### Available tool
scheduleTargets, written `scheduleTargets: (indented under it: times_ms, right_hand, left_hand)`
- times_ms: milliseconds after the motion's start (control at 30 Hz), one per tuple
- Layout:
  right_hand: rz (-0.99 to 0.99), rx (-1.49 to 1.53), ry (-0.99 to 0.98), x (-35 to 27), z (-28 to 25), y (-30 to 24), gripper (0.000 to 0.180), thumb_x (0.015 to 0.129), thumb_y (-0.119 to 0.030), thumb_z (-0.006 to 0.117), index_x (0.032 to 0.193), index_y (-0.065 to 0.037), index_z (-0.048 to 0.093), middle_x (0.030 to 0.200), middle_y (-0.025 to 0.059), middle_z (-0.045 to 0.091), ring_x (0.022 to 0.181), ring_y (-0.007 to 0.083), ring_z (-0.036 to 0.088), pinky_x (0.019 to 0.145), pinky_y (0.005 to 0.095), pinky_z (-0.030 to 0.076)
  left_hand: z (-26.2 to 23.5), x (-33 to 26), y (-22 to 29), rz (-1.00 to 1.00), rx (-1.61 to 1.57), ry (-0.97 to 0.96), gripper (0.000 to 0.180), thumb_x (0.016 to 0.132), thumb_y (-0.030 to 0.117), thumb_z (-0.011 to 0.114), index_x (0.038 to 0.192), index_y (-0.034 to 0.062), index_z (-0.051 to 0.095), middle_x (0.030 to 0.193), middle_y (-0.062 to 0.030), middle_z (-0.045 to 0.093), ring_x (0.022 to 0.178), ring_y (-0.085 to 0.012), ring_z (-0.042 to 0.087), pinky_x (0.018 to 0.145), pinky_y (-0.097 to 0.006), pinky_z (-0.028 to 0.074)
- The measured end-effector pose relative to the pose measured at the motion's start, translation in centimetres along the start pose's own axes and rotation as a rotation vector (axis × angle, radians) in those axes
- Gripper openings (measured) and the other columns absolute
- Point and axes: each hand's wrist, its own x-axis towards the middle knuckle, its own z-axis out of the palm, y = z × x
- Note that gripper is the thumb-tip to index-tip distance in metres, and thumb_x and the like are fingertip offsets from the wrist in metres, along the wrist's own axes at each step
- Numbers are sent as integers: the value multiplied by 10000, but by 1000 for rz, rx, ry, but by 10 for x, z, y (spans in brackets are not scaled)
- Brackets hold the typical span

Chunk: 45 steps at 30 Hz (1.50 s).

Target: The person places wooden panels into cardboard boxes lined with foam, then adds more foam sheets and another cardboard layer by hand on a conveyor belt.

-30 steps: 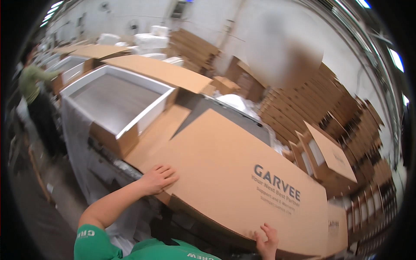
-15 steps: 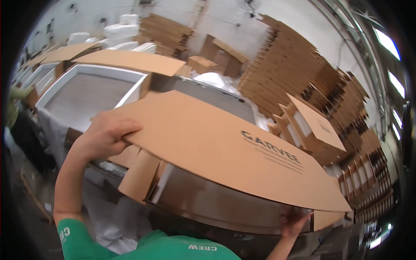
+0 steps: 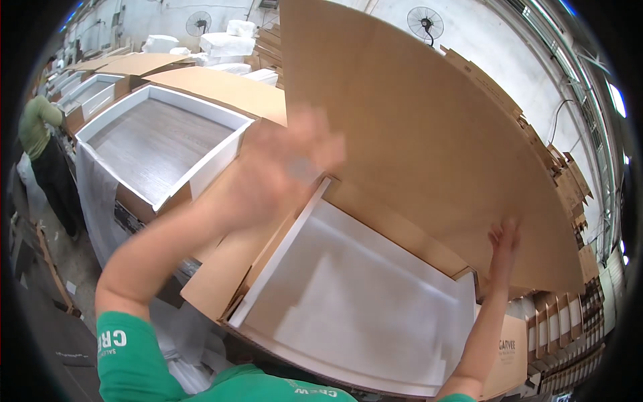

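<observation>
A large cardboard box (image 3: 207,295) lies before me with its wide top flap (image 3: 402,134) swung up and standing on the far side. Inside it sits a shallow white tray-like panel with raised edges (image 3: 362,288), partly covered by a pale film or sheen. My left hand (image 3: 295,157) is raised over the box's left far corner, smeared by motion. Its fingers look apart, and a small grey patch shows near the palm. My right hand (image 3: 504,240) is open, fingers spread against the inner face of the flap, near its lower right part.
To the left stands another open box holding a white-framed panel with a grey wood-look base (image 3: 161,141). Beyond it are further boxes and a co-worker in a green top (image 3: 40,124). White wrapped bundles (image 3: 228,43) and stacked cardboard (image 3: 556,167) line the back and right.
The flap, earlier low across the box, has been swung up and away, uncovering the white panel. My left hand has let go of its edge; my right hand has moved up onto the flap.
</observation>
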Motion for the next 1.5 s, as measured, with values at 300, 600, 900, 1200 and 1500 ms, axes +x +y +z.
scheduleTargets:
  times_ms: [300,600,900,1200,1500]
  right_hand:
    - [-498,-1339,-103,136,129,152,748,832,-467,504,1418,-148,166,1454,197,109,1330,362,156,1035,510,216]
    - [-189,-1368,-638,80,191,274,847,765,-462,591,1422,-175,141,1461,179,107,1347,351,104,1056,529,166]
    - [100,-1273,-1055,-30,159,329,1169,509,-602,748,1418,-158,162,1465,182,65,1351,359,47,1041,579,148]
    - [53,-893,-1237,20,145,370,491,674,-366,727,1055,-87,590,1096,132,569,1066,348,489,906,412,397]
    - [-577,-1154,-66,59,174,423,261,696,-247,694,895,-94,623,930,134,600,978,311,527,848,435,409]
  left_hand:
    - [40,-185,126,-209,-170,-1432,551,736,479,599,1186,170,521,1222,-89,513,1156,-236,473,959,-481,312]
    - [55,-175,121,-352,-125,-1346,347,681,298,621,1003,172,601,1031,-36,607,970,-194,573,832,-339,425]
    - [53,-179,123,-412,-121,-1517,399,648,312,649,1025,187,613,1053,15,611,895,-226,603,709,-380,494]
    - [50,-177,124,-417,-103,-1493,384,653,318,652,1005,168,615,1080,4,604,912,-223,602,708,-365,502]
    - [66,-174,121,-409,-159,-1458,344,675,336,640,972,162,639,1052,-3,616,916,-219,598,707,-363,502]
